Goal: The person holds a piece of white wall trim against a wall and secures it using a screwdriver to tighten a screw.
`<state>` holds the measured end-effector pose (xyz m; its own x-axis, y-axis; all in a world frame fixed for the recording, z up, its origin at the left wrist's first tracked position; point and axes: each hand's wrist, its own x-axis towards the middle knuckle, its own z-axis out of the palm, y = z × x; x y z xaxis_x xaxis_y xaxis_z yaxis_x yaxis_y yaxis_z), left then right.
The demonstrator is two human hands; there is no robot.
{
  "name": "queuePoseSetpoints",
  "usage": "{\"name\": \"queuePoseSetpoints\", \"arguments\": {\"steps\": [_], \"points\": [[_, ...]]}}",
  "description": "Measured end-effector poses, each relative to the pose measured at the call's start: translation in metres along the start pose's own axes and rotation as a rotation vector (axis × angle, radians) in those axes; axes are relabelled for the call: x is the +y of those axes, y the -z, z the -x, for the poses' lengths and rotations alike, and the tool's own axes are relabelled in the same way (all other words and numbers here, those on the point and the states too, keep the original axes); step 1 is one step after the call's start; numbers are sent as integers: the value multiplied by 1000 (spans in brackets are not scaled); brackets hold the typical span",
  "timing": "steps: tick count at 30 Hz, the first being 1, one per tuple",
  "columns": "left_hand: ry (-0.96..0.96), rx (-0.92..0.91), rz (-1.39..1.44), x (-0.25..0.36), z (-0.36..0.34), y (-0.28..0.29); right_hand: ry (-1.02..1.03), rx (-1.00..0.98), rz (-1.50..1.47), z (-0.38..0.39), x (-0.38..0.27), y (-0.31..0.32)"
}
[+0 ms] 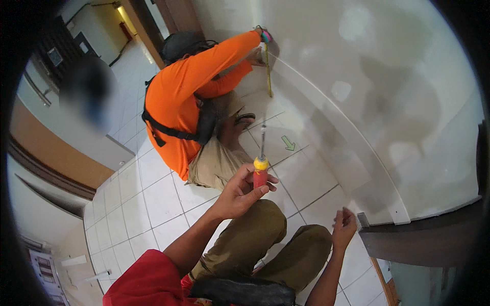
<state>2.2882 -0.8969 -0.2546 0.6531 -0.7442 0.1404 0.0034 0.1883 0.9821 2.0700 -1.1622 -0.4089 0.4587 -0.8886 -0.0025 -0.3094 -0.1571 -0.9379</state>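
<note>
My left hand (242,188) grips a screwdriver (260,176) by its red and yellow handle, with the metal shaft pointing up, above my bent knee (265,224) in olive trousers. My right hand (344,227) is raised at the lower right with curled fingers, near the end of a dark wooden piece (408,245) at the wall's edge; what it holds, if anything, I cannot make out. A long pale strip (357,140) runs along the lower wall, ending close to that hand.
A co-worker (178,112) in an orange shirt sits ahead, holding a yellow tape measure (268,76) against the wall (408,76). Tiled floor (158,199) bears a green arrow marker (288,144). A corridor (127,66) and doorways lie left, with a blurred patch.
</note>
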Motion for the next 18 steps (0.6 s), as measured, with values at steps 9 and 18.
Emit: {"name": "queuePoseSetpoints", "arguments": {"steps": [9,18], "points": [[120,-125,113,-44,-71,6,290,-111,226,-145,-85,-26],[107,-131,29,-80,-147,47,224,-466,546,-241,-178,-56]]}}
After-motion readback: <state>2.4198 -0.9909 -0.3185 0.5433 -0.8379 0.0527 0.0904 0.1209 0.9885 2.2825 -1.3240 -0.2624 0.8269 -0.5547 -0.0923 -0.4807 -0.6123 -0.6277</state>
